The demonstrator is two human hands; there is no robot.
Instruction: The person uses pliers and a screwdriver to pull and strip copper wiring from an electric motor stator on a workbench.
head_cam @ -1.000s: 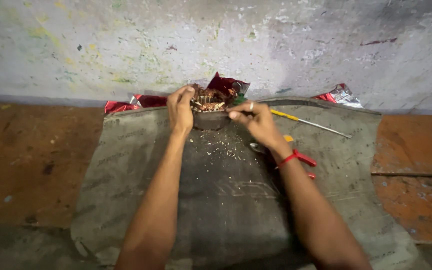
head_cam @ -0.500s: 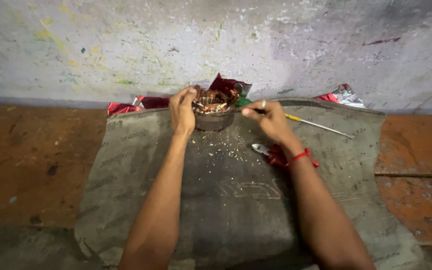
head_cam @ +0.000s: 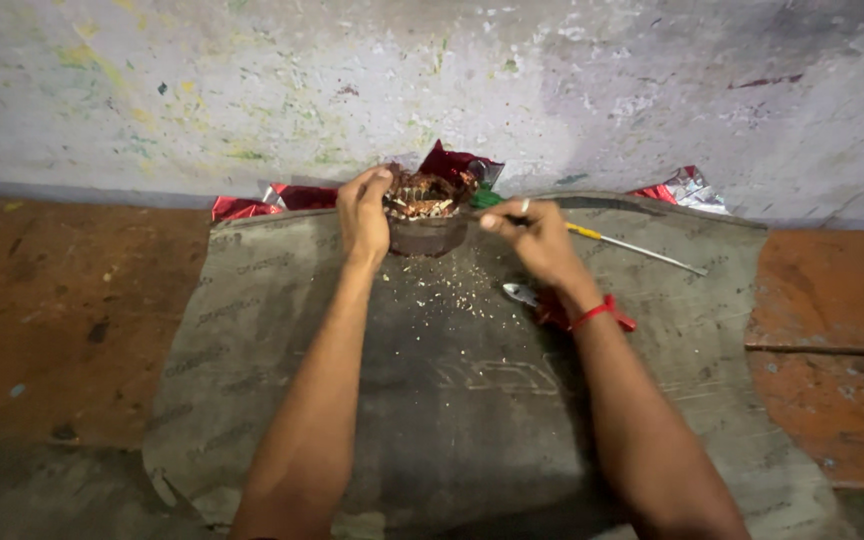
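Right hand [head_cam: 535, 238] shifted off the motor stator [head_cam: 424, 212] — pliers [head_cam: 532, 297] underneath.

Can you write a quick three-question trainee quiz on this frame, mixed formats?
1. True or false: the left hand grips the side of the round wound part.
2. What lies on the grey cloth beside the right hand's wrist? A) pliers with red handles B) a hammer C) a paintbrush
3. Fill in: the long screwdriver with the yellow handle lies to the ___ of the right hand.

Key
1. True.
2. A, the pliers.
3. Right; its thin shaft points toward the cloth's right edge.
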